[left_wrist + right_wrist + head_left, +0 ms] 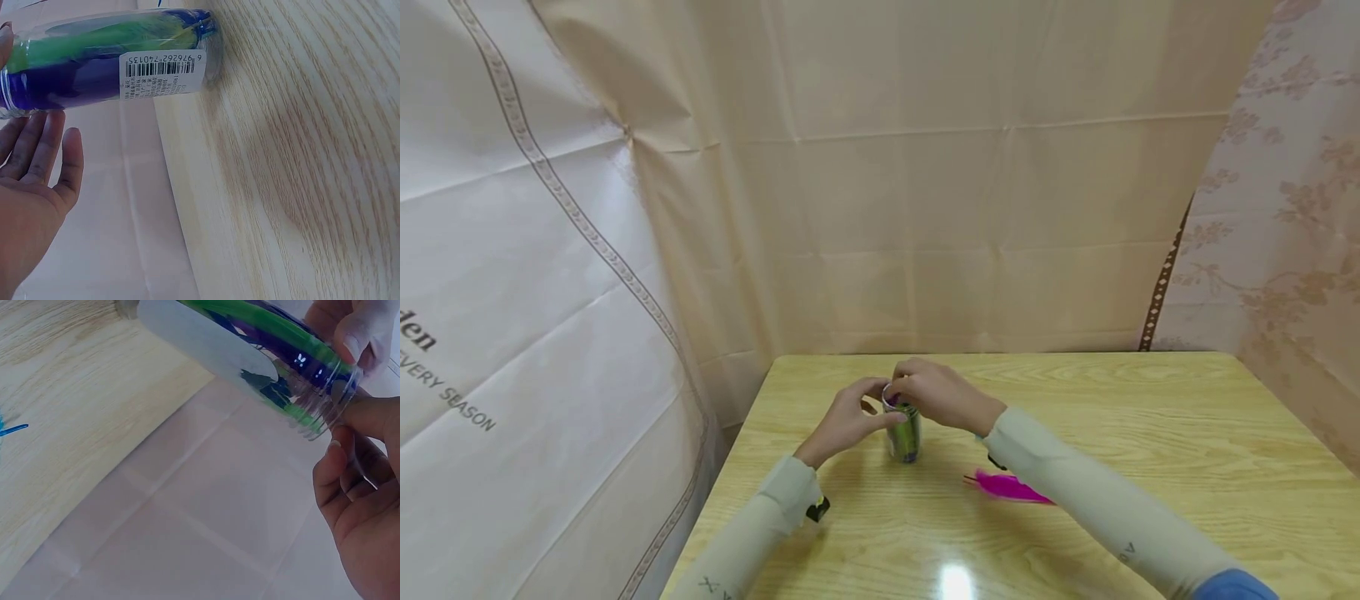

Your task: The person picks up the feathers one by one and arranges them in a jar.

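Observation:
A clear plastic jar (905,437) stands on the wooden table, packed with green and purple-blue feathers (278,328). My left hand (847,421) grips it near the top, thumb on the near side. In the left wrist view, its fingers (37,147) lie against the jar, which has a white barcode label (162,72). My right hand (936,392) is at the jar's mouth. In the right wrist view, one finger dips inside the rim (353,387) and another touches it outside. Whether they pinch a feather is hidden.
A magenta feather (1011,487) lies on the table (880,533) beneath the right forearm. A blue quill tip (14,430) shows at the right wrist view's left edge. Beige cloth (962,208) hangs behind the table, white cloth (550,350) to the left.

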A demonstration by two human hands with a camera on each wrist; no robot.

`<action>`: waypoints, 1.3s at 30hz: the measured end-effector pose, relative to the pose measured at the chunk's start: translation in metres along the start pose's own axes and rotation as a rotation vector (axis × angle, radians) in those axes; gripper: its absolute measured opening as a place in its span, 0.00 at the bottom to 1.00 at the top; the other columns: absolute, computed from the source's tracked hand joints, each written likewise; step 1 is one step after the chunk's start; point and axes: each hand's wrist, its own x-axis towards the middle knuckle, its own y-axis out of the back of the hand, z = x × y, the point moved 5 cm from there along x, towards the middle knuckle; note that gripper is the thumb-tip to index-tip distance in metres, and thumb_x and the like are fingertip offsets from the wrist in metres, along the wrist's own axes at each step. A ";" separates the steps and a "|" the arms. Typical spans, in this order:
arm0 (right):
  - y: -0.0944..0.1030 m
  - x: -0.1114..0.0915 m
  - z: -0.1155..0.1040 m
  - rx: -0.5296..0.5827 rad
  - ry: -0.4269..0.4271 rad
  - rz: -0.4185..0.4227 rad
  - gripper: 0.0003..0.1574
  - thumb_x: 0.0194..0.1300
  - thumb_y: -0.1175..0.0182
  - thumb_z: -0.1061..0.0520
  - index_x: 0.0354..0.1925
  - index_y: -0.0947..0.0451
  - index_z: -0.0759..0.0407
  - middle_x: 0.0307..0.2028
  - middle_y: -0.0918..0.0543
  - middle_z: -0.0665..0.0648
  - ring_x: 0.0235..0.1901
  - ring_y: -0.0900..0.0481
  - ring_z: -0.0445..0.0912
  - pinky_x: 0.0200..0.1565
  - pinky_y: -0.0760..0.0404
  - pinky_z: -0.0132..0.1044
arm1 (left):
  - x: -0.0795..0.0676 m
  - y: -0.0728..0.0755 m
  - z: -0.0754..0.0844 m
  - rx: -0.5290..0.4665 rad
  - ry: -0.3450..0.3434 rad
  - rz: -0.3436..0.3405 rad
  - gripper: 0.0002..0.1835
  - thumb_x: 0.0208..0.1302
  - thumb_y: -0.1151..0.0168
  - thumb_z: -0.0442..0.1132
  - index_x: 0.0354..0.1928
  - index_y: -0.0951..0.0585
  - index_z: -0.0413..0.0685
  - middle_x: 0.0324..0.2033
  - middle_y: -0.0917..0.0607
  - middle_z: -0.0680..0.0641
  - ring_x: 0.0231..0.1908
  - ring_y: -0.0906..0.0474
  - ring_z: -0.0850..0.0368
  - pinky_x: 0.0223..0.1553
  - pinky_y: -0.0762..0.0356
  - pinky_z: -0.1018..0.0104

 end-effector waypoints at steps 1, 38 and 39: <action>0.001 0.000 0.000 0.008 -0.007 0.006 0.08 0.69 0.32 0.62 0.44 0.10 0.52 0.40 0.18 0.51 0.41 0.19 0.43 0.42 0.17 0.32 | 0.000 0.000 0.000 0.002 0.001 -0.001 0.31 0.62 0.27 0.60 0.65 0.22 0.60 0.53 0.17 0.60 0.50 0.21 0.61 0.50 0.20 0.59; 0.022 -0.120 0.073 0.045 -0.338 0.061 0.11 0.67 0.29 0.61 0.48 0.13 0.57 0.37 0.17 0.48 0.32 0.23 0.40 0.34 0.20 0.33 | 0.001 -0.001 -0.003 -0.012 0.026 0.019 0.33 0.60 0.24 0.58 0.64 0.21 0.56 0.50 0.16 0.57 0.50 0.21 0.58 0.50 0.20 0.57; 0.022 -0.123 0.075 0.047 -0.343 0.056 0.11 0.67 0.30 0.60 0.48 0.13 0.56 0.38 0.17 0.48 0.32 0.23 0.40 0.34 0.20 0.33 | 0.001 -0.002 -0.003 -0.011 0.026 0.018 0.33 0.60 0.24 0.58 0.64 0.21 0.56 0.50 0.16 0.58 0.50 0.21 0.57 0.50 0.20 0.57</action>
